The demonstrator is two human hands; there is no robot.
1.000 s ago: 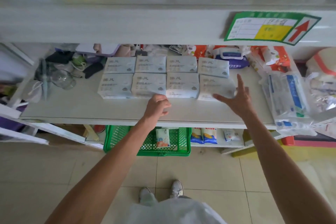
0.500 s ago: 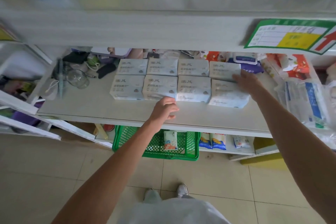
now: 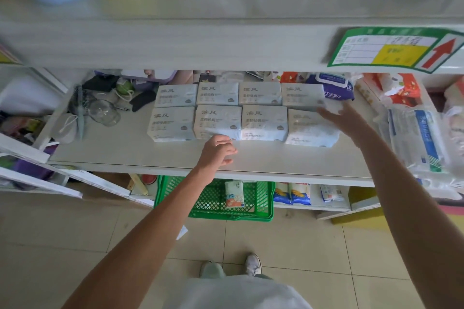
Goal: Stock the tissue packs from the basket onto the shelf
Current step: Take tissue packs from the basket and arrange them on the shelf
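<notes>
Squaring up the tissue packs on the shelf

The right hand (image 3: 345,120), fingers spread, lies on the skewed rightmost tissue pack (image 3: 311,130) mid-frame; the left hand (image 3: 218,150), loosely curled and empty, touches the front row. Best nudge that pack flush. The green basket (image 3: 216,211) below holds one small pack (image 3: 234,194).

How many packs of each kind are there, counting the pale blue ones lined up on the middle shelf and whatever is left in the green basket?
Pale blue tissue packs, back row on the shelf: 4
Pale blue tissue packs, front row: 4
Small white and orange pack in the green basket: 1
Total: 9
</notes>
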